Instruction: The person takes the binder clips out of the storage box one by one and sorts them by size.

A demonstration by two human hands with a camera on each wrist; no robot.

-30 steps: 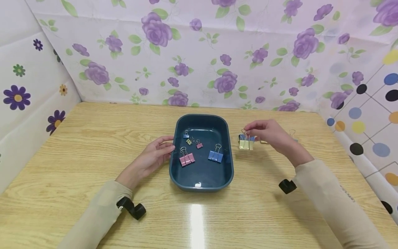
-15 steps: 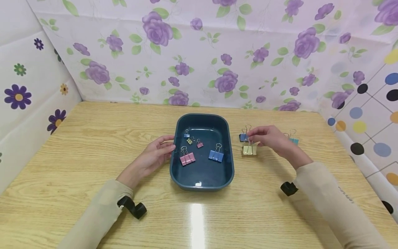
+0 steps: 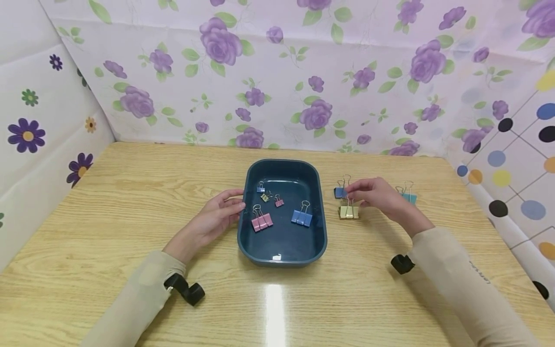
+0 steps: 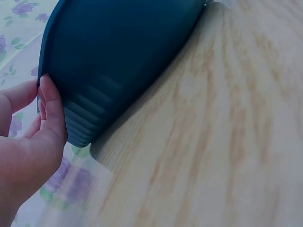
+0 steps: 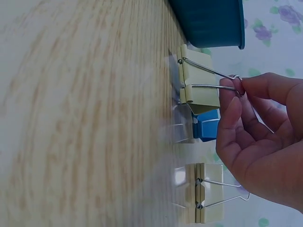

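Note:
My right hand pinches the wire handles of a large yellow binder clip just right of the tray. In the right wrist view, thumb and fingers meet at the handle ends of that yellow binder clip; I cannot tell whether its body touches the table. Just behind it stands a blue binder clip. My left hand holds the left rim of the dark blue tray. In the left wrist view, this left hand has thumb and fingertips at the edge of the tray.
Inside the tray lie a pink clip, a blue clip and several small clips. A teal clip stands right of my right hand. Another yellow clip shows in the right wrist view. A floral cloth backs the table.
My right hand has brought the yellow binder clip toward me and slightly right, out from in front of the blue clip. My left hand stays at the tray's rim.

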